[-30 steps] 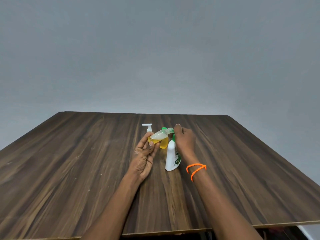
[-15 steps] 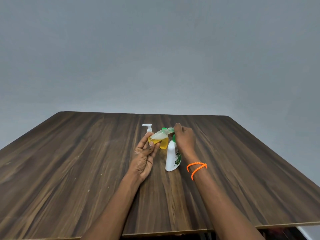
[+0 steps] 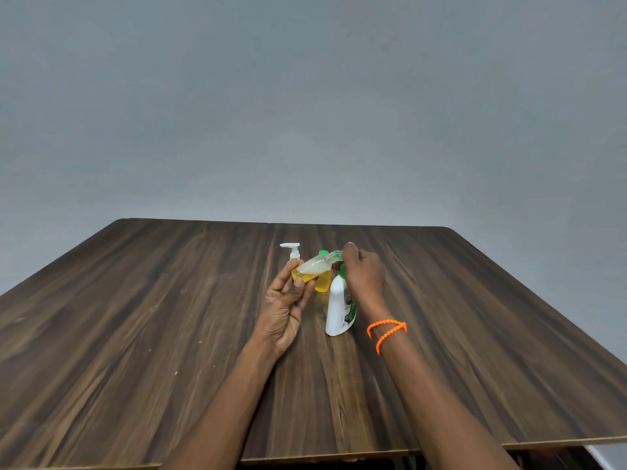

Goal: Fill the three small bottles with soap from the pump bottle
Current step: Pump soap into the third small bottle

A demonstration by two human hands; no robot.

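My left hand (image 3: pixel 283 310) grips a small clear bottle (image 3: pixel 314 266), tilted with its neck pointing right and yellow soap pooled in its lower end. The neck meets the green pump head of the white pump bottle (image 3: pixel 337 310), which stands on the wooden table (image 3: pixel 135 317). My right hand (image 3: pixel 364 276) curls over that pump head and hides most of it. Just behind stand a small yellow-filled bottle with a green cap (image 3: pixel 323 283) and a small bottle with a white pump top (image 3: pixel 293 252), its body hidden by my left fingers.
All the bottles are grouped in the middle of the table, toward its far half. Bare wood surrounds them on every side. A plain grey wall rises behind the far edge. An orange band (image 3: pixel 386 330) circles my right wrist.
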